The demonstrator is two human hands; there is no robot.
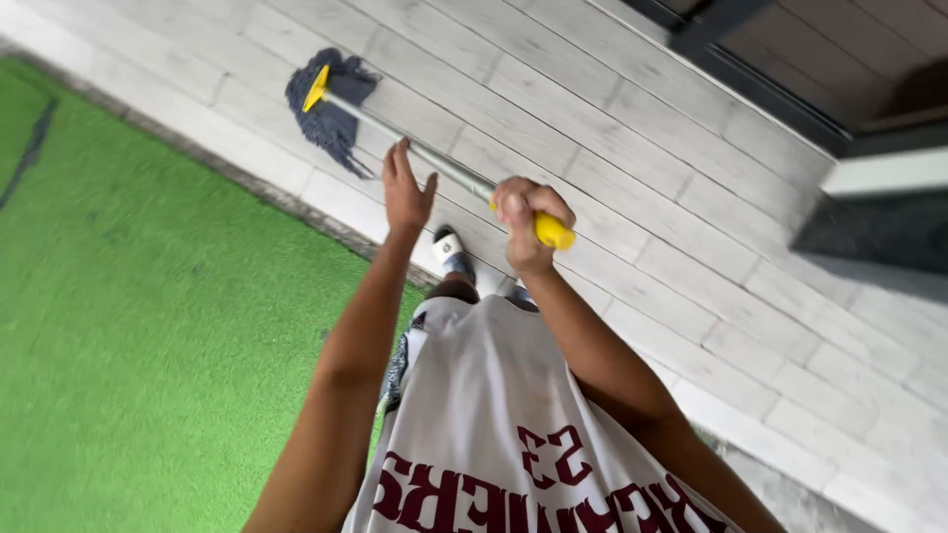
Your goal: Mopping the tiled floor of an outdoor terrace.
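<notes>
White jersey (494, 415) up close, right hand (525, 222) fisted round the mop handle (449, 173), left hand (405, 192) spread beside it, mop head (331, 104) on the pale tiles (632, 148): best regrip with both, press evenly.

tile floor (632, 148) open | doorframe (750, 74) blocks far side | turf (128, 326) open

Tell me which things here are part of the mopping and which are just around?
In use: mop, its handle gripped by the right hand; left hand open beside the handle; pale tiled floor.
Just around: green turf, dark doormat.
</notes>
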